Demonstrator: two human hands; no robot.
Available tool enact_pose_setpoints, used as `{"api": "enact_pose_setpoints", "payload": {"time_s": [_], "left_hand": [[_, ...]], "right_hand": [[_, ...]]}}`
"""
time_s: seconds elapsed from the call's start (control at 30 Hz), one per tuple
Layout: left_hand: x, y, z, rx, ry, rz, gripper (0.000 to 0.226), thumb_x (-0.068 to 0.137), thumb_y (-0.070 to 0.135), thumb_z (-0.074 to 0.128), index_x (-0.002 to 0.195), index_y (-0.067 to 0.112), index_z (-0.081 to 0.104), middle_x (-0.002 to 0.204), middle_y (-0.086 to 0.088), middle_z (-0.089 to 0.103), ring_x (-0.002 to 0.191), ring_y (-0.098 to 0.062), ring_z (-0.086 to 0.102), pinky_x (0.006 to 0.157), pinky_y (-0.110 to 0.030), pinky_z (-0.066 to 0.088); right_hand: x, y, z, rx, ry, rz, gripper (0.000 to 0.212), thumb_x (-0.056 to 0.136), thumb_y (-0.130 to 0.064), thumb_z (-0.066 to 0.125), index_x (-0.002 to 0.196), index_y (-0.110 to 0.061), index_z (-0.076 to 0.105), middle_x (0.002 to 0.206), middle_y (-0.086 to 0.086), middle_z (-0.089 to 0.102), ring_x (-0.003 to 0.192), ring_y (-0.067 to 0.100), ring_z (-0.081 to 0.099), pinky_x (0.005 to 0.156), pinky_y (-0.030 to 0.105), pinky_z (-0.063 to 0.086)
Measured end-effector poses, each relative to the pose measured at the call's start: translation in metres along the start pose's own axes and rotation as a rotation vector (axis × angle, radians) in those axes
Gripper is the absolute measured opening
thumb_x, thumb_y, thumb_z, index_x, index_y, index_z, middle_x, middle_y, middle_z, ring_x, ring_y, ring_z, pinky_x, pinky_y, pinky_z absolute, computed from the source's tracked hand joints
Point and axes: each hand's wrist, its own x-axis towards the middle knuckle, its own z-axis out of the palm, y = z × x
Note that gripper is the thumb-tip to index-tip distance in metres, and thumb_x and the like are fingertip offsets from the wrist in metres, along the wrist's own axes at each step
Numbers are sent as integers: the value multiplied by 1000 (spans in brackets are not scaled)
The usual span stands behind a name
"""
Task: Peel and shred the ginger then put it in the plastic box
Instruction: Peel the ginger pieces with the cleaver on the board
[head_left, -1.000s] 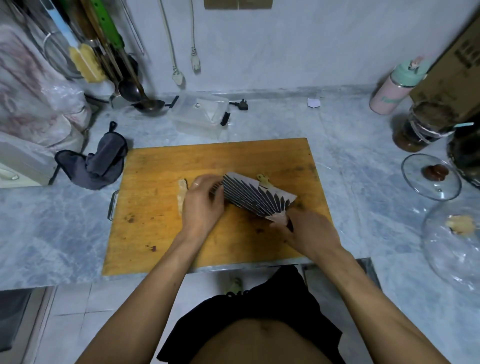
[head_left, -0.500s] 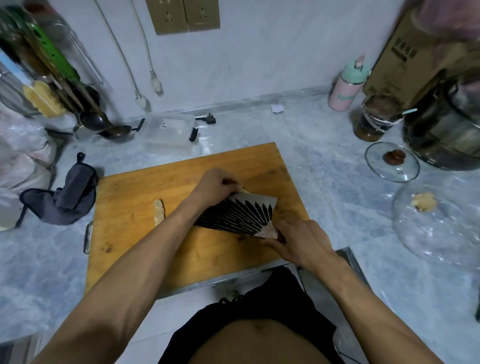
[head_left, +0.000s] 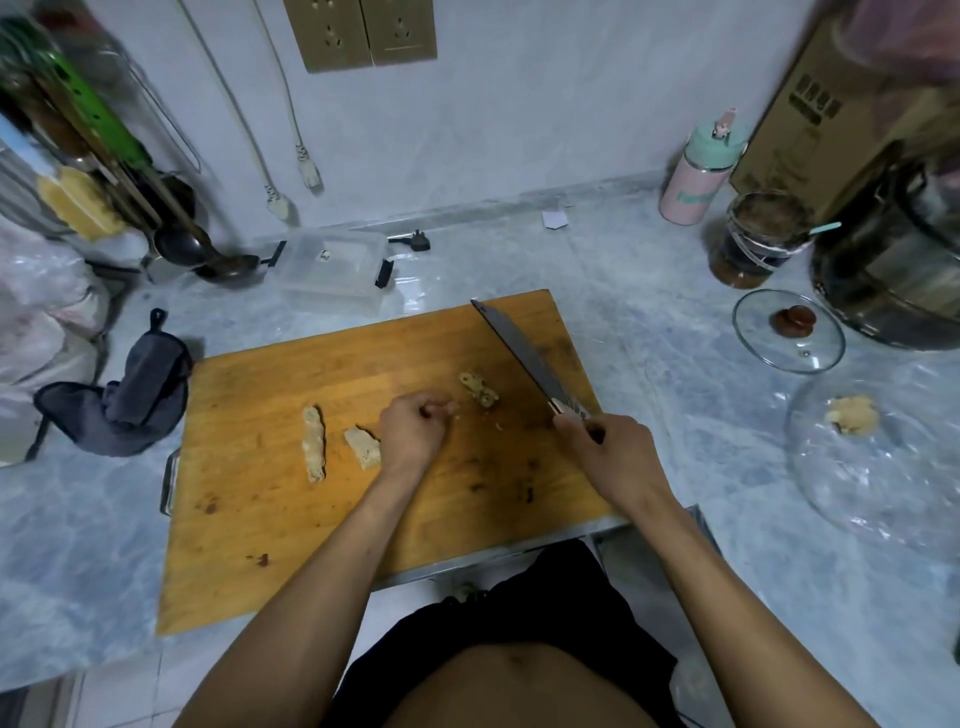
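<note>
Two pale peeled ginger pieces (head_left: 314, 449) (head_left: 362, 447) lie on the left half of the wooden cutting board (head_left: 291, 519). A flattened, crushed ginger piece (head_left: 479, 391) lies right of the board's centre. My left hand (head_left: 414, 434) rests on the board between them, fingers curled, with nothing plainly held. My right hand (head_left: 605, 447) grips the handle of a cleaver (head_left: 519, 353), whose blade stands on edge, pointing away over the board's right side. The clear plastic box (head_left: 337, 267) with black clips stands behind the board near the wall.
A dark cloth (head_left: 124, 400) lies left of the board. Ladles and utensils (head_left: 197, 249) stand at the back left. On the right are a glass lid (head_left: 789, 330), a glass bowl (head_left: 878, 457), a jar (head_left: 758, 239), a pink bottle (head_left: 698, 176) and a large pot (head_left: 893, 260).
The cleaver lay flat on the ginger with my left hand pressing it. Now the blade is raised on edge to the right, my left hand is off it, and the crushed ginger shows.
</note>
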Motion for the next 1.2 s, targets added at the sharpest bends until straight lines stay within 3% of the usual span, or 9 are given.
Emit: {"api": "enact_pose_setpoints", "payload": {"time_s": [0.1,0.23,0.3,0.37,0.47,0.6,0.73,0.97,1.2], "left_hand": [[4,8,8,60,-49,24,19,95,12,63,107,10,77,108,-6,74,98,-12,62,74,-8,33],[-3,5,-4,23,70,20,20,91,4,61,102,9,78,104,-3,75,96,-10,63,77,-2,35],[-11,-1,-14,2,109,11,24,89,-2,59,95,9,79,97,1,74,91,-7,62,76,3,36],[-21,-10,-23,2,202,-10,23,89,0,58,95,11,78,97,2,74,91,-11,64,80,-6,40],[-34,-28,-36,12,353,-79,19,89,7,61,100,12,76,104,-6,72,95,-20,65,86,-20,45],[-49,-42,-36,86,345,-149,30,89,9,63,118,8,69,122,-15,60,113,-27,55,100,-27,41],[-54,-43,-30,74,285,-229,43,92,15,63,134,5,58,138,-19,49,126,-32,48,107,-28,36],[-46,-50,-28,62,313,-175,33,93,11,61,124,3,63,128,-21,58,122,-34,53,105,-31,40],[-46,-55,-32,47,284,-118,31,91,3,60,121,5,64,121,-15,63,114,-28,57,95,-18,35]], "right_hand": [[-3,-1,1,146,-15,0,59,95,-58,53,60,-13,41,55,9,42,49,20,40,51,32,30],[-7,-15,2,350,-131,32,65,99,-55,48,68,3,52,58,10,50,49,21,47,52,32,38],[-9,-24,7,440,-214,98,62,100,-55,46,73,0,59,60,7,52,48,18,47,50,30,37],[-11,-32,16,495,-307,163,56,99,-59,44,72,-13,60,60,3,52,47,14,46,49,28,36],[-13,-44,34,478,-454,177,59,97,-66,36,76,-16,57,59,-2,52,47,11,45,49,25,37],[-12,-52,64,381,-567,140,61,98,-67,31,77,-15,56,60,0,53,48,11,47,50,26,41],[-9,-43,73,364,-533,175,71,92,-77,31,75,-15,59,63,4,53,51,15,48,52,28,41],[3,-15,38,372,-307,254,67,91,-77,34,76,-17,59,62,-1,55,48,12,48,51,28,41],[-2,-31,44,297,-366,105,63,94,-73,34,69,-19,56,56,-2,54,47,11,50,53,28,40]]}}
